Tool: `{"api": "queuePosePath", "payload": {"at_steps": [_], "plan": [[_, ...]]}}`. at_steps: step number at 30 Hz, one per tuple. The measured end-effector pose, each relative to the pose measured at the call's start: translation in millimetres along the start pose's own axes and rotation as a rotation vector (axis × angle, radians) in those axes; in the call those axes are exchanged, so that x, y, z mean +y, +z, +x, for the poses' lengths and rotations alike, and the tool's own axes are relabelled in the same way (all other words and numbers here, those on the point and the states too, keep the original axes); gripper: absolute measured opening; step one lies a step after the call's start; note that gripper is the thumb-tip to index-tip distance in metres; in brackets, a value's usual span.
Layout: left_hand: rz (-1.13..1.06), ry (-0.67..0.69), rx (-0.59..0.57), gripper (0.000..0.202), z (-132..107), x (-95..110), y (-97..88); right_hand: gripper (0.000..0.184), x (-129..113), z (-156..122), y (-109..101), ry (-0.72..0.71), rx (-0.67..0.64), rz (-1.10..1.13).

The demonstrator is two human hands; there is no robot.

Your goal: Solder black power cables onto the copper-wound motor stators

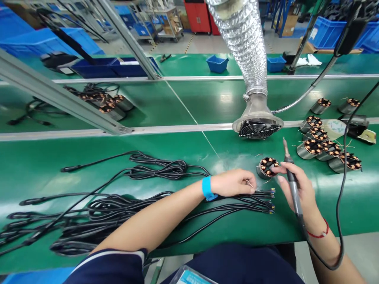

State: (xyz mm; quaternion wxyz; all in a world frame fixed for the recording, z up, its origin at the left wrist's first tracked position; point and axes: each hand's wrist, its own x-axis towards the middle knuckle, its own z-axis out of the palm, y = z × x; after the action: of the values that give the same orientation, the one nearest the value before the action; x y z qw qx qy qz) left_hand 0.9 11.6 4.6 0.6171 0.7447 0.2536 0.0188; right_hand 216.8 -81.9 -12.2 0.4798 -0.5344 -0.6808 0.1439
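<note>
My right hand (302,191) holds a soldering iron (292,183) by its grey and black handle, its tip pointing up and away. Its index finger and thumb reach toward a motor stator (268,167), a metal ring with copper coils standing on the green bench; contact is hard to tell. Just left of this stator, my left hand (237,182) is closed in a pinch on a thin pale wire (251,184). Below the left hand lie black cables (251,207) with stripped, coloured wire ends. A blue band circles the left wrist.
Several stators (309,149) stand at the right, near a sponge holder (367,136). A fume extractor hood (257,122) hangs over the bench. Coiled black cables (118,209) cover the left side. The iron's cord (343,197) loops around the right forearm. A metal post (59,94) stands left.
</note>
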Motion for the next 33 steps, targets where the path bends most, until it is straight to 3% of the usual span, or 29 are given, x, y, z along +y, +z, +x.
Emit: {"api": "queuePosePath", "payload": {"at_steps": [4,11,18,27,33], "plan": [[-0.381,0.046,0.059,0.023,-8.6,6.3,-16.2,0.031,-31.1,14.0,6.2,0.168,0.020,0.257],[-0.455,0.066,0.173,0.022,-7.5,9.4,-16.2,0.036,-43.3,29.2,26.0,0.300,0.067,0.567],[-0.502,0.082,0.244,0.029,-3.2,10.4,-5.8,0.034,-30.8,24.9,33.2,0.345,0.094,0.595],[-0.493,0.013,0.559,0.038,-1.8,15.2,6.8,0.042,-32.6,13.6,50.0,0.357,0.102,0.565],[-0.396,0.037,0.507,0.035,-2.6,16.2,11.3,0.044,-33.4,10.1,49.4,0.287,0.099,0.492]]}}
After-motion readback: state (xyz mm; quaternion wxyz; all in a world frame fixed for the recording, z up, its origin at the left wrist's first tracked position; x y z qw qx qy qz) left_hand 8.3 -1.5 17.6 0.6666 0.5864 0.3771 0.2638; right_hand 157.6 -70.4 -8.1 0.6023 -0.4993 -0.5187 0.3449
